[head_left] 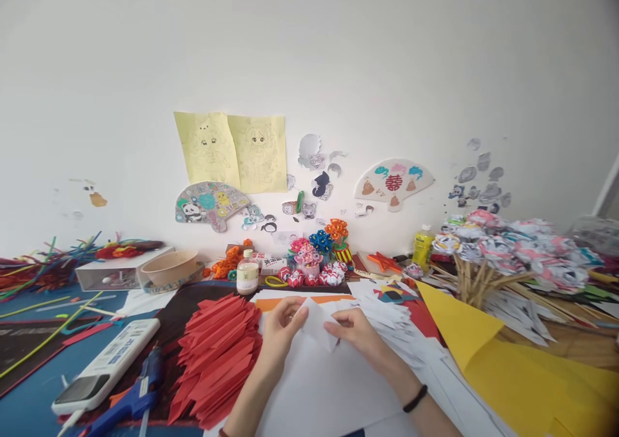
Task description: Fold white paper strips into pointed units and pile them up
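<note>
White paper piece, one: near centre, over white sheet, right of red paper strips. Left hand and right hand: each pinching one side. Step: apparently folding; next move likely calls for aligned edges.

Soft light falls across a pale wall behind a table with a blue surface.

The place was a craft workspace, its table crowded with folded red paper strips, a blue glue gun, pipe cleaners and paper flowers on sticks. On the white wall behind it were yellow sheets of drawings, small cut-out pictures and decorated fans.
</note>
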A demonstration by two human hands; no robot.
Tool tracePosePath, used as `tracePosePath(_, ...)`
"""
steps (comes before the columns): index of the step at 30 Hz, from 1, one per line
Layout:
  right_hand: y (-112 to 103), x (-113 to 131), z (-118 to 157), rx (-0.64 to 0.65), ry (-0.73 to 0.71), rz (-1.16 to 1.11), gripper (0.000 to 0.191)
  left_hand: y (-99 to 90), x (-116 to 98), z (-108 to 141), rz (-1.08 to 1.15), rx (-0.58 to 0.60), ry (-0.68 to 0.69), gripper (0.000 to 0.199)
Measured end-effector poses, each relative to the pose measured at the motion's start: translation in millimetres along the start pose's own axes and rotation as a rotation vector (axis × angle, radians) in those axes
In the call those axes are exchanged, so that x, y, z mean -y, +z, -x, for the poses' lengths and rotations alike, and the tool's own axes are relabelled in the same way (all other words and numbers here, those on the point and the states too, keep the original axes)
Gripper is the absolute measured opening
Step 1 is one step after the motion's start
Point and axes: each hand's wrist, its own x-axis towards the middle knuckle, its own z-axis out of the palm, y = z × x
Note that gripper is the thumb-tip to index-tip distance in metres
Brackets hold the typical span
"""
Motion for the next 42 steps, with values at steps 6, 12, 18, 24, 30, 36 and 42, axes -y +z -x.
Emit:
tracePosePath(6,2,-2,-1,0.008,0.032,-0.276,0.034,-0.1,-25,9,0.108,0.326,-0.021,0.047)
tracePosePath(12,8,8,4,0.051,0.051,-0.354,0.036,3.8,-27,11,0.128,0.304,-0.007,0.054)
tracePosePath(18,14,12,7,0.076,0.057,-0.266,0.039,8.8,-22,11,0.052,0.278,0.014,0.054)
tracePosePath(24,17,1,2,-0.023,-0.051,-0.044,0.037,6.7,-15,8,-0.156,0.215,0.035,0.037)
tracePosePath(30,10,-1,-1,-0.102,-0.059,0.105,0.038,6.3,-7,4,-0.291,0.078,0.069,0.033)
tracePosePath(36,12,-2,-3,-0.216,-0.164,0.151,0.036,8.4,1,4,-0.496,0.033,0.105,0.029)
tracePosePath(42,16,-2,-1,-0.287,-0.188,0.216,0.022,13.8,0,7,-0.611,0.073,0.075,0.029)
